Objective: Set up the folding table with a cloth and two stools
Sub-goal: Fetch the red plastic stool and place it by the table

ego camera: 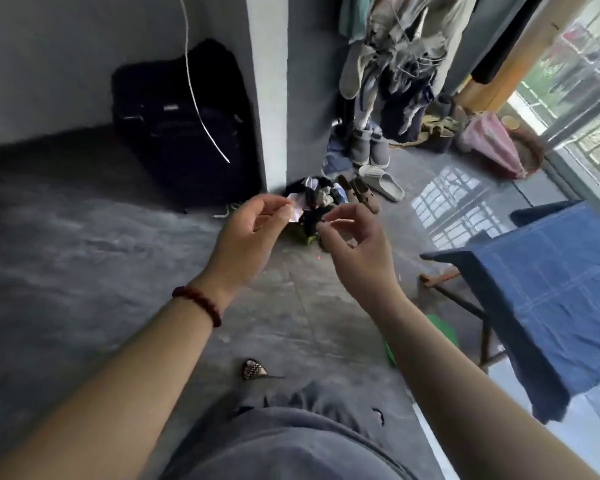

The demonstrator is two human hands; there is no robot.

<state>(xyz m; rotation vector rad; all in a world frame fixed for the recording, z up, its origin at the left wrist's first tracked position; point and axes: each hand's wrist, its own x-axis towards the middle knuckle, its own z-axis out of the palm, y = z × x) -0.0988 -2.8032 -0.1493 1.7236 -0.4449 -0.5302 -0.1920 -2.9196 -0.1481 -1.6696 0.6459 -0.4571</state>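
At right, a blue cloth (checked) drapes the table.

Table right; open floor left

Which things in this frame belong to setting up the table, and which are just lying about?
Part of the job:
table
blue cloth, draped over the table

Just lying about:
suitcase
shoes
clothes pile on the floor
hanging clothes
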